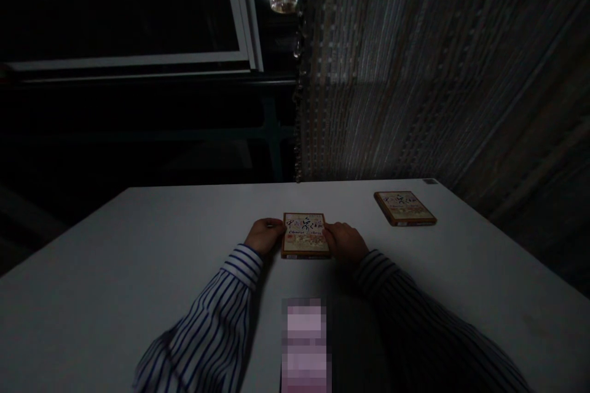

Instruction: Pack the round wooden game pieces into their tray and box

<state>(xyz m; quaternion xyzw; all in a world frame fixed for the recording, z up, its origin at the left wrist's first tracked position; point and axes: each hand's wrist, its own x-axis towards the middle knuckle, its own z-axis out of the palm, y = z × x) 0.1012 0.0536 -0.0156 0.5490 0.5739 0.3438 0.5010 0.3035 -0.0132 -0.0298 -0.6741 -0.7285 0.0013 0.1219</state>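
A flat Chinese chess box (pixel 305 236) with a brown edge and printed lid lies on the white table, right in front of me. Its left side is gripped by my left hand (pixel 264 236), fingers closed against the edge. On the opposite side, my right hand (pixel 346 242) is closed on the box too, its thumb at the lid's right edge. The fingertips beneath and behind the box are hidden. A second, similar Chinese chess box (pixel 405 208) lies farther back to the right, apart from both hands.
The white table (pixel 138 245) reaches to a bead-string curtain (pixel 391 73) at the back right. A pixelated pinkish patch (pixel 304 344) covers something at the near edge. A window frame (pixel 244 12) and a shiny round bowl-like object (pixel 284 1) show in the dark background.
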